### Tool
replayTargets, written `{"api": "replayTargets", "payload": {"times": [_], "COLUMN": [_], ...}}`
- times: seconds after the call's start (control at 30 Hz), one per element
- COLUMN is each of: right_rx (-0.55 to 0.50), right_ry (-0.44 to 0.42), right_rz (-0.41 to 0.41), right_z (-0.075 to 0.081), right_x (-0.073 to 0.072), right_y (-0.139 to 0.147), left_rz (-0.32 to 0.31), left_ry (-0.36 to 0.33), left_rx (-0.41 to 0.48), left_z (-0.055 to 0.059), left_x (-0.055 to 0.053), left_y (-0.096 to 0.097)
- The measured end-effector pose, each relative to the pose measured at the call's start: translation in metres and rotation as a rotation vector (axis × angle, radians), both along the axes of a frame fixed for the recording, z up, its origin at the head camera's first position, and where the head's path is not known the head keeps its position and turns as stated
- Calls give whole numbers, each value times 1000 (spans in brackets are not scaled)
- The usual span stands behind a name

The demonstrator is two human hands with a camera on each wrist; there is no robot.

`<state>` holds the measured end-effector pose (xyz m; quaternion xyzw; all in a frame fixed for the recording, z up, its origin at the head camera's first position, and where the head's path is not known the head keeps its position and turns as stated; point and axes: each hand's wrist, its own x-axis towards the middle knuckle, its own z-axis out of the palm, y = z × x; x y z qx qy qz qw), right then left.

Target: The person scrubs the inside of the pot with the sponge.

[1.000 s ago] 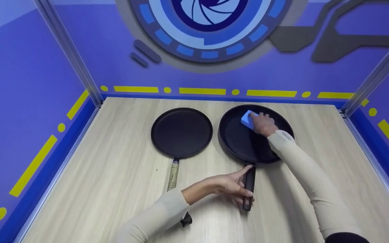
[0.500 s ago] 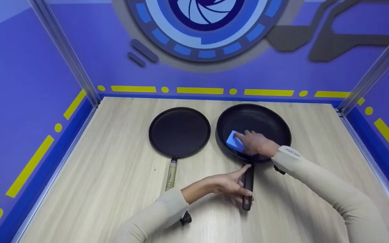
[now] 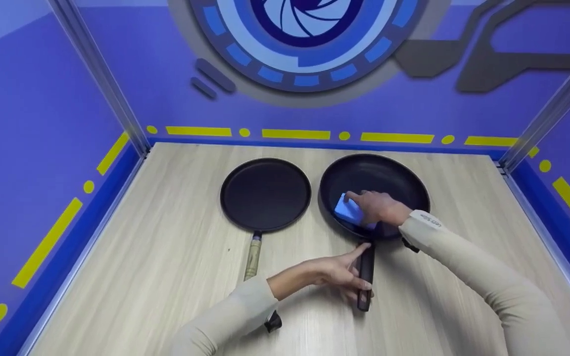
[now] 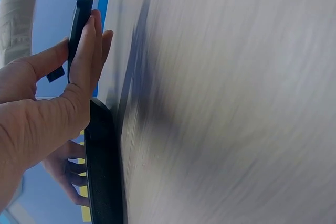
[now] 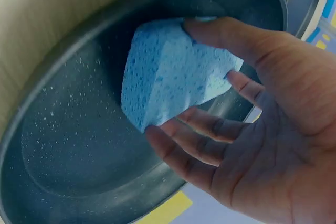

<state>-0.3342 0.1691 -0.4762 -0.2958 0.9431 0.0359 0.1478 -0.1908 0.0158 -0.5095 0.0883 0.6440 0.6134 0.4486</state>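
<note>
A deep black frying pan [image 3: 379,173] stands on the right half of the table, its handle [image 3: 365,269] toward the person. My left hand [image 3: 339,272] grips that handle, thumb stretched along it near the pan's base. In the left wrist view the left hand [image 4: 68,82] has the handle between thumb and fingers. My right hand [image 3: 381,207] holds a blue sponge [image 3: 348,210] inside the pan, at its near left side. Up close in the right wrist view, the porous sponge [image 5: 173,69] sits between thumb and fingertips, and small droplets dot the pan's dark surface [image 5: 94,119].
A flat black griddle pan [image 3: 265,194] lies to the left, its bamboo-patterned handle [image 3: 253,257] partly hidden under the left sleeve [image 3: 230,316]. Blue printed walls [image 3: 285,116] with metal corner posts enclose the pale wooden table [image 3: 166,237] at the back and sides.
The right hand has swept the sponge from the pan's far part to its near left side, then shifted only slightly. The left hand has kept its hold on the handle.
</note>
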Motion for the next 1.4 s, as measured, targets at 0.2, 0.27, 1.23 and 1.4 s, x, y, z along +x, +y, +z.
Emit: {"api": "replayTargets", "payload": {"times": [0.2, 0.27, 1.23, 1.4], "right_rx": [-31, -50, -63, -30], "right_ry": [14, 24, -15, -27], "right_rz": [-70, -104, -5, -8], "right_z": [-3, -4, 0, 0], "right_x": [-20, -27, 21, 22], "right_y": [20, 30, 22, 22], "left_rz": [-2, -5, -10, -23], "left_ry": [-18, -20, -2, -17], "left_rx": [4, 7, 9, 20], "left_z": [0, 0, 0, -1], "left_x": [2, 3, -3, -1], "left_y": [4, 5, -4, -1]}}
